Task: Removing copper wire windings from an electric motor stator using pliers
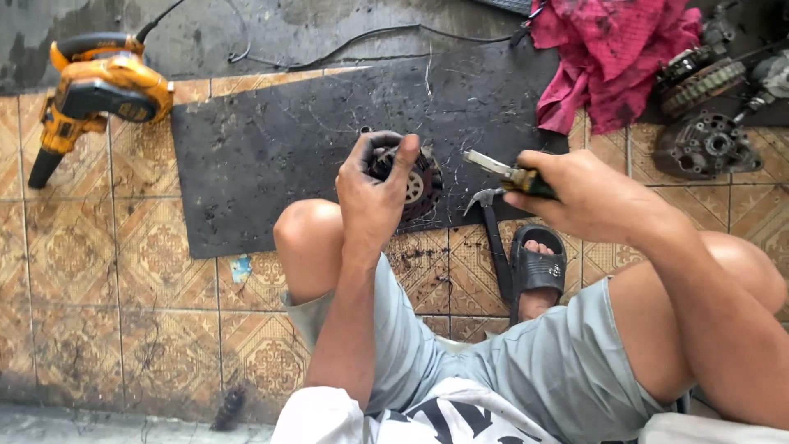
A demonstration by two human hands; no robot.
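Blower [99, 86], orange, lies far left on the tiles. My left hand [374, 197] grips a round motor part [415, 177] on the black mat [271, 140]. My right hand [575, 193] holds pliers [501, 170]. Pink rag [616, 53] lies right.

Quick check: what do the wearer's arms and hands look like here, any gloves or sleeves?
Both hands are bare: no gloves, rings or watch visible on the left hand or right hand. Forearms are uncovered too; no sleeves reach them. Fingers of both hands look smudged with dark grime.
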